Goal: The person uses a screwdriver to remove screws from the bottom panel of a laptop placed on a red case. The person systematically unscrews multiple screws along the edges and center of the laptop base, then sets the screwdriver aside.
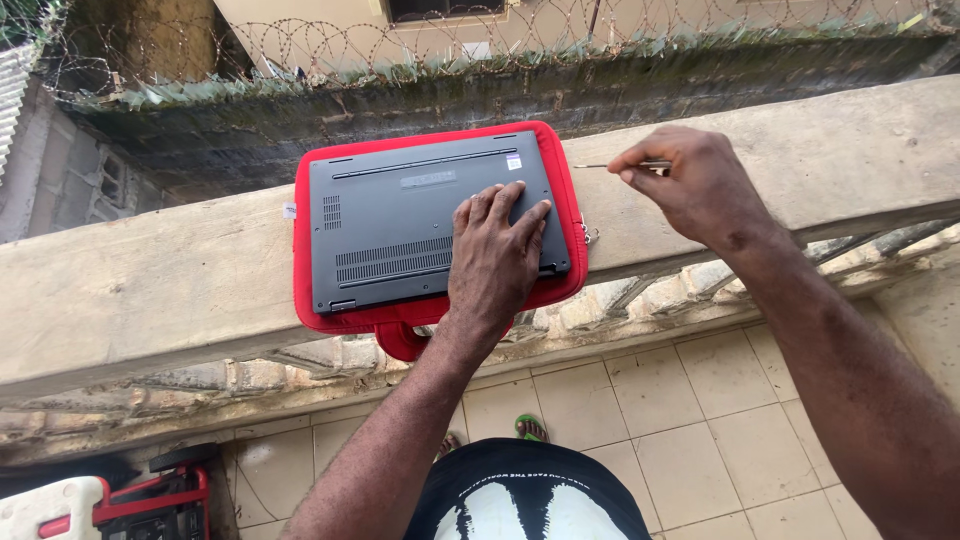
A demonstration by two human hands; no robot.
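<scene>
Lying underside-up, dark grey laptop [420, 225]

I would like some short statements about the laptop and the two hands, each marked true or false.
1. The laptop lies with its underside up. True.
2. The laptop rests directly on the concrete ledge. False: it lies on a red sleeve on the ledge.
3. The left hand lies flat on the laptop. True.
4. The right hand also presses on the laptop. False: it is off to the side, above the ledge.
5. The right hand pinches a thin tool. True.
</scene>
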